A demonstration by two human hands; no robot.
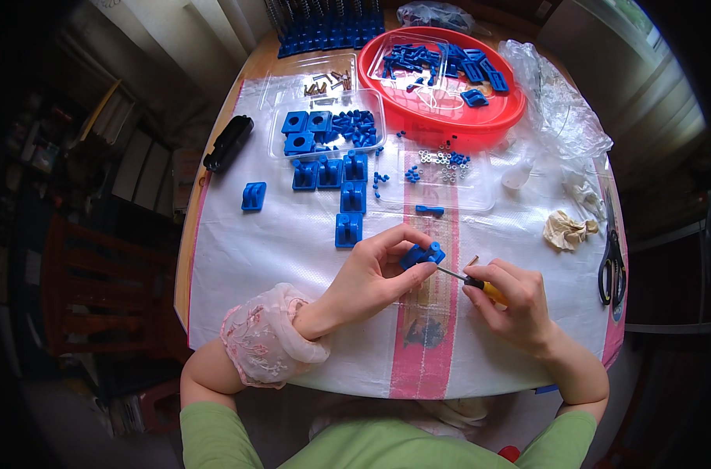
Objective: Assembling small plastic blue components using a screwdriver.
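Note:
Between its thumb and fingers, my left hand (379,270) grips a blue plastic bracket (424,254) just above the cloth. My right hand (512,301) is closed on a screwdriver (488,289) with a yellow and black handle. Its thin metal shaft runs left to the bracket, where my left thumb partly covers the tip. A small copper-coloured pin (472,260) shows beside my right fingers; whether it is held or lying on the cloth I cannot tell. Farther off lies a small blue lever-like piece (429,210). Several similar blue brackets (349,230) stand in a column to the left.
A clear tray (274,141) holds blue parts; another clear tray (488,202) has white rings and blue bits. Behind stands a red basin (496,117) with blue pieces. Black scissors (612,270), crumpled paper (568,230) and plastic film (562,102) lie right, a black case (229,144) left.

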